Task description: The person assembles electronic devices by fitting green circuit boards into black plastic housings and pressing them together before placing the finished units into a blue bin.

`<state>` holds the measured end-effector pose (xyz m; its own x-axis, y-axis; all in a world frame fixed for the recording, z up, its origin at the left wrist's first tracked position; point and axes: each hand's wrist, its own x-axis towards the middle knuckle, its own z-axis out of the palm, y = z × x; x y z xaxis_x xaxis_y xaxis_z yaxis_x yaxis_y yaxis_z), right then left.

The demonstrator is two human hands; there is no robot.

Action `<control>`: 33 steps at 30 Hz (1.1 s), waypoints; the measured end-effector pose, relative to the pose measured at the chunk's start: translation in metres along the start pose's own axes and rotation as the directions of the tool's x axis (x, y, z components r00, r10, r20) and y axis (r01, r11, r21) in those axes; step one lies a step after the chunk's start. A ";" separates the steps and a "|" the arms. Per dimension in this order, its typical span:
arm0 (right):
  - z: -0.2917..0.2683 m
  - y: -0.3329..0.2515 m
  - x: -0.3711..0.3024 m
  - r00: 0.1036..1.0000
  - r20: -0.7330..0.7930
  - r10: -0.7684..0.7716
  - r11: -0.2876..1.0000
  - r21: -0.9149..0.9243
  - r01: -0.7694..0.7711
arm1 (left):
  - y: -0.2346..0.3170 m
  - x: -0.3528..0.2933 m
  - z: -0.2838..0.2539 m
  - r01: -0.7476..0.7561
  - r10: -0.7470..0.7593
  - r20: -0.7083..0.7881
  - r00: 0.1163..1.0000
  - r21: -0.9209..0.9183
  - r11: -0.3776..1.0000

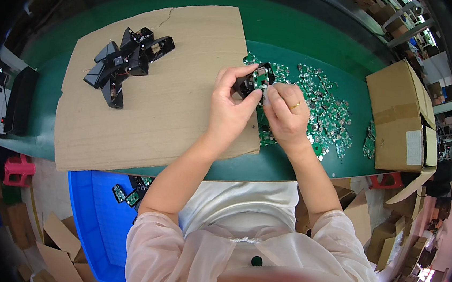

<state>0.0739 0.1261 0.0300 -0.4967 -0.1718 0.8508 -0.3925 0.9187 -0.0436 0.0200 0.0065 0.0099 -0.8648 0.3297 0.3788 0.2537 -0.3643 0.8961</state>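
Observation:
My left hand (229,106) grips a black plastic housing (245,84) between thumb and fingers, above the right edge of a cardboard sheet. A small green circuit board (260,76) sits in the housing's open face. My right hand (288,114), with a ring on one finger, has its fingertips pinched at the housing's right side, touching the board's edge. Whatever those fingertips may hold is hidden. Several black housings (131,52) lie heaped on the cardboard sheet (181,105) at the left. Loose green circuit boards (327,115) are spread over the table just right of my hands.
A cardboard box (400,118) stands at the table's right end. Below the green table's (277,172) front edge, at the left, a blue bin (90,220) holds black housings with boards (133,198). A pink stool (19,170) and opened cartons (67,240) are on the floor.

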 end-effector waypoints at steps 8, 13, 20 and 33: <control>0.004 -0.001 -0.007 0.996 -0.064 0.061 0.998 -0.003 -0.061 | 0.002 0.000 0.001 0.052 -0.051 -0.024 0.998 0.038 0.998; 0.005 0.000 -0.007 0.999 -0.042 0.035 0.999 -0.001 -0.035 | 0.006 0.000 0.001 0.057 -0.055 -0.042 0.998 0.033 0.998; 0.003 0.000 -0.005 1.000 -0.013 0.028 0.999 0.017 -0.028 | 0.008 -0.001 0.003 0.043 -0.040 -0.047 0.998 0.063 0.997; -0.004 0.008 0.000 0.997 0.068 -0.029 0.997 0.067 0.024 | 0.007 0.001 -0.003 -0.026 0.025 0.015 1.000 0.134 0.991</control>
<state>0.0738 0.1348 0.0315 -0.5364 -0.2216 0.8144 -0.4551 0.8886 -0.0580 0.0194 0.0017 0.0164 -0.8517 0.3337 0.4041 0.3320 -0.2531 0.9087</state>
